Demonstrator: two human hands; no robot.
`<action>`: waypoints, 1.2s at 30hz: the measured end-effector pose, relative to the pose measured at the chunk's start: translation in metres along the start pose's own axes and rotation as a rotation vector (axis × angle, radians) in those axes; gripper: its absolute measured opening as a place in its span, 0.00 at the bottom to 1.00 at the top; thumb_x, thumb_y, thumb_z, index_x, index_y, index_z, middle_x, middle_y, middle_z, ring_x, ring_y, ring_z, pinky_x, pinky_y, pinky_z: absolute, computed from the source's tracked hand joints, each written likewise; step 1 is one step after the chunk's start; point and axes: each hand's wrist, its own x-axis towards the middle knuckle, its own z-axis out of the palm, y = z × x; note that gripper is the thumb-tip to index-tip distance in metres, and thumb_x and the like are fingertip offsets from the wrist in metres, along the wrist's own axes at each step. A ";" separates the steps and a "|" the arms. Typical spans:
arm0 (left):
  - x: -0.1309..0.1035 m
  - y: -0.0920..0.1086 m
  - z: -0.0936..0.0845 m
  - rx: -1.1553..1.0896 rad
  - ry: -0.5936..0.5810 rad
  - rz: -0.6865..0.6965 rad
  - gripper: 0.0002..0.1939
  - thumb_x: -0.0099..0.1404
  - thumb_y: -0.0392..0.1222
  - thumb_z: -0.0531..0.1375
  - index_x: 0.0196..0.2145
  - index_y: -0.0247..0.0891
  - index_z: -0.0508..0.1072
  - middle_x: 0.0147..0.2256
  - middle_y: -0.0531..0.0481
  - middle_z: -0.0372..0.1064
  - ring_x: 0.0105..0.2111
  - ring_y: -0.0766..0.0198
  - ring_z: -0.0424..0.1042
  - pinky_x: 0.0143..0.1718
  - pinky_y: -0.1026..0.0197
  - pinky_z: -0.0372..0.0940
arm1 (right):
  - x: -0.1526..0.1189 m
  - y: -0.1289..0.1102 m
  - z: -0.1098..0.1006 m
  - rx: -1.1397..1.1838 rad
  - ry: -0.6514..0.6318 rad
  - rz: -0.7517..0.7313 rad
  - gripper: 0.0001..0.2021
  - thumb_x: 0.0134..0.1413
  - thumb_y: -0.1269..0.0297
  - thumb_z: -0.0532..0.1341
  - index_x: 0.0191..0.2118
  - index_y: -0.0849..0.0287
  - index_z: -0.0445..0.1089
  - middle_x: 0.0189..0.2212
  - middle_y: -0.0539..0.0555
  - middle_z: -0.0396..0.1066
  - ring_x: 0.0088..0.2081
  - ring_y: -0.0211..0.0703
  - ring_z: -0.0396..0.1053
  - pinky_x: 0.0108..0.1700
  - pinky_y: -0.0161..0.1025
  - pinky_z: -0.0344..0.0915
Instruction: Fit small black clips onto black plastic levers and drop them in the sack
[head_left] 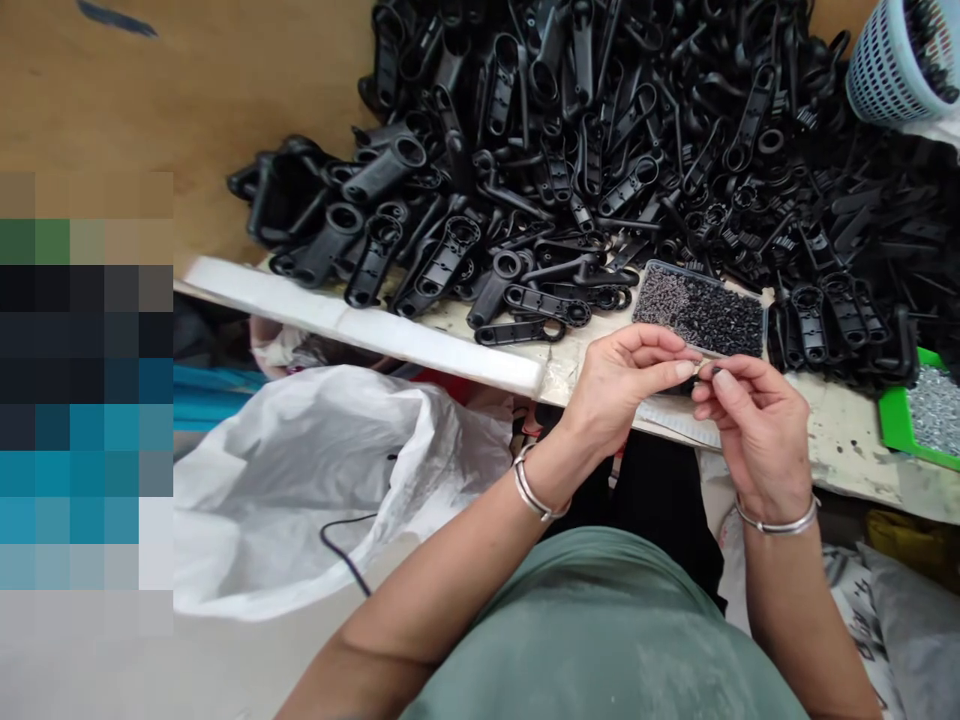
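My left hand [619, 385] and my right hand [761, 420] meet fingertip to fingertip just over the front of the bench. Thumb and finger of my right hand pinch a small black part [717, 371], mostly covered by the fingers. My left hand is also closed in a pinch, but whatever is between its fingertips is too small to make out. Right behind the hands sits a clear plastic box [766, 325]. Small brownish screws [660, 292] fill its left side, and tiny black pieces [724, 318] fill its right side.
Black plastic handle-like parts [450, 255] are heaped across the bench [847, 440]. A white strip [360, 325] runs along the front left edge. Below it gapes a white sack [300, 480]. A green tray [896, 415] of metal pieces and a pale blue basket [881, 75] stand at right.
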 end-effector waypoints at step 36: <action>-0.007 -0.008 0.002 -0.018 0.044 -0.025 0.14 0.45 0.35 0.73 0.28 0.34 0.74 0.29 0.51 0.78 0.29 0.67 0.77 0.38 0.64 0.72 | -0.005 0.014 -0.005 0.121 -0.008 0.054 0.05 0.48 0.68 0.71 0.33 0.54 0.77 0.30 0.49 0.76 0.28 0.32 0.71 0.30 0.29 0.72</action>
